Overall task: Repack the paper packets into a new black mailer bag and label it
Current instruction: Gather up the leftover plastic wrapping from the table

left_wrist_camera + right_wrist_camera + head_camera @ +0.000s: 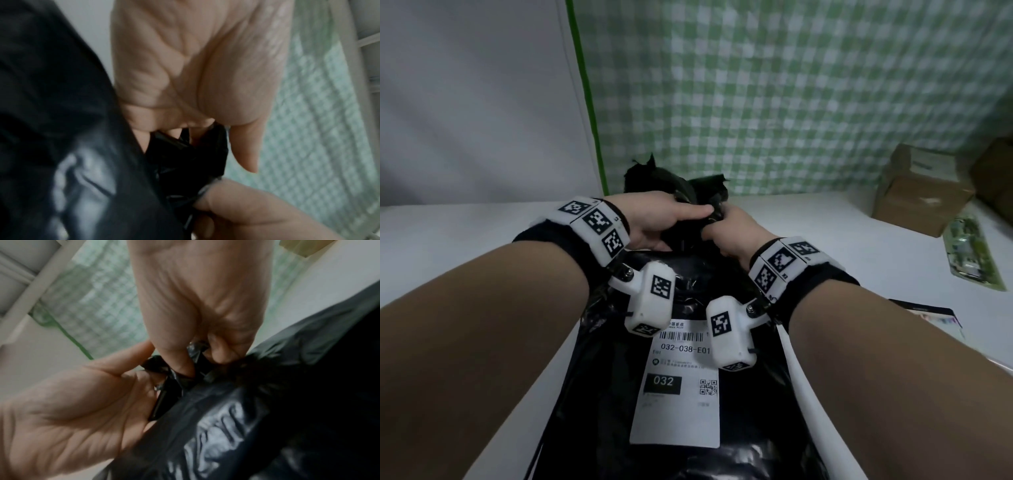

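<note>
A black mailer bag (599, 394) lies lengthways on the white table (448, 240), bulging, with a white shipping label (674, 407) stuck on top. Its far end is gathered into a bunched neck (681, 192) with loose tails sticking up. My left hand (688, 214) and right hand (717, 228) meet there, each gripping the twisted plastic. In the left wrist view my left hand (185, 129) curls its fingers into the black plastic (185, 159). In the right wrist view my right hand (185, 363) pinches the neck (164, 394) beside the left hand (72, 402). No paper packets show.
Brown cardboard boxes (924, 192) stand at the back right, with a green printed packet (976, 253) in front of them. A flat packet with a dark edge (928, 313) lies right of my right forearm. A green checked cloth (791, 85) hangs behind the table.
</note>
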Available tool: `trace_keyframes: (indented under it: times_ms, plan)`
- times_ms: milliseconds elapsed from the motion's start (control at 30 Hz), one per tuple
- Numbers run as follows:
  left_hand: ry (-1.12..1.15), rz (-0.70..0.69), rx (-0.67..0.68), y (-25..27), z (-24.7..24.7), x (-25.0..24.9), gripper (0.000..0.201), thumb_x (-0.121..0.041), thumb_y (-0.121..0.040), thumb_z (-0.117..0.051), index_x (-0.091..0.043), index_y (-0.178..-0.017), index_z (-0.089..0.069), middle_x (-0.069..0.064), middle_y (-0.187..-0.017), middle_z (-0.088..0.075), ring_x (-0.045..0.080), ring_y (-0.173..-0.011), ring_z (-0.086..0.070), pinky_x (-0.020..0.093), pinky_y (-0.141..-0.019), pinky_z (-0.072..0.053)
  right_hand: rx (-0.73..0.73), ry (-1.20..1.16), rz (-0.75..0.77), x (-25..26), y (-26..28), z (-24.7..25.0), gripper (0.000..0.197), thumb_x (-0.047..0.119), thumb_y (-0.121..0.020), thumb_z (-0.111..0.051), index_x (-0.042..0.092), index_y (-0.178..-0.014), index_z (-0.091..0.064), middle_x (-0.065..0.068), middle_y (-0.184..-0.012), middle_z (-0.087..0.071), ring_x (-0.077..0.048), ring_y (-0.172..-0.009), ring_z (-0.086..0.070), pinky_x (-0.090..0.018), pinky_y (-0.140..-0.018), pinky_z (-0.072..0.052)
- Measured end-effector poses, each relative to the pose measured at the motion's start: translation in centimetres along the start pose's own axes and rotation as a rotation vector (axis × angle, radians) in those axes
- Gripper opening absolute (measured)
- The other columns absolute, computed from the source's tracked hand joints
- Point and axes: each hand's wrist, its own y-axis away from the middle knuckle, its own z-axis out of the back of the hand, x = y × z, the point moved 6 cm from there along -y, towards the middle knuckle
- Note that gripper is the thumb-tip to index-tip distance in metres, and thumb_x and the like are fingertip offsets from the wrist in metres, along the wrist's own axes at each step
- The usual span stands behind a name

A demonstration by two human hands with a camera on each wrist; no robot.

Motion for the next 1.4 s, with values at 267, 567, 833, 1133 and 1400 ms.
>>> trace_keyframes:
  times_ms: [267,567,833,1133,1400]
  plan:
    - [-0.136,-0.204,-0.155,5.4,-1.1,-2.8,0.031,-0.027,-0.085,-0.065,-0.017,-0.112,-0.059,0.007,-0.101,-0.066,0.02,-0.087,-0.064,0.03,-0.059,-0.052,-0.082,-0.002,0.206,3.8,6.0,1.1,0.057,0.001,-0.074,-0.066,0.01,-0.126,-0.044,-0.009,-0.11,-0.062,-0.025,-0.102,-0.06,-0.038,-0.09,-0.052]
    - [-0.27,-0.453,-0.426,14.1,-2.3,-6.3,0.011,-0.011,-0.076,-0.067,-0.012,-0.087,-0.065,0.01,-0.087,-0.068,0.026,-0.084,-0.065,0.036,-0.073,-0.055,0.014,-0.133,0.294,7.6,14.1,2.4,0.063,0.001,-0.065,-0.071,0.014,-0.121,-0.048,-0.013,-0.106,-0.064,-0.031,-0.095,-0.064,-0.041,-0.08,-0.053]
    - [-0.271,-0.526,-0.599,19.9,-1.9,-8.8,0.027,-0.012,-0.081,-0.062,-0.01,-0.108,-0.06,0.009,-0.098,-0.067,0.025,-0.09,-0.065,0.039,-0.078,-0.056,-0.096,-0.418,0.373,9.5,18.6,6.6,0.061,-0.009,-0.079,-0.066,0.008,-0.134,-0.046,-0.002,-0.099,-0.053,-0.018,-0.088,-0.061,-0.029,-0.081,-0.056]
    - [-0.594,-0.525,-0.429,23.5,-4.3,-9.0,0.027,-0.002,-0.089,-0.052,-0.02,-0.068,-0.055,-0.004,-0.068,-0.055,0.013,-0.065,-0.054,0.019,-0.051,-0.04,-0.403,0.247,0.555,11.7,23.0,8.6,0.103,0.02,-0.066,-0.083,0.039,-0.147,-0.023,-0.005,-0.157,-0.009,-0.028,-0.139,-0.026,-0.037,-0.113,-0.031]
    - [-0.407,-0.505,-0.501,24.3,-4.1,-7.4,0.032,0.008,-0.085,-0.041,-0.017,-0.072,-0.057,0.002,-0.069,-0.058,0.021,-0.069,-0.057,0.028,-0.061,-0.047,-0.326,0.355,0.502,10.4,23.9,6.5,0.03,0.024,-0.08,-0.067,0.019,-0.109,-0.065,0.0,-0.093,-0.067,-0.021,-0.09,-0.064,-0.038,-0.081,-0.055]
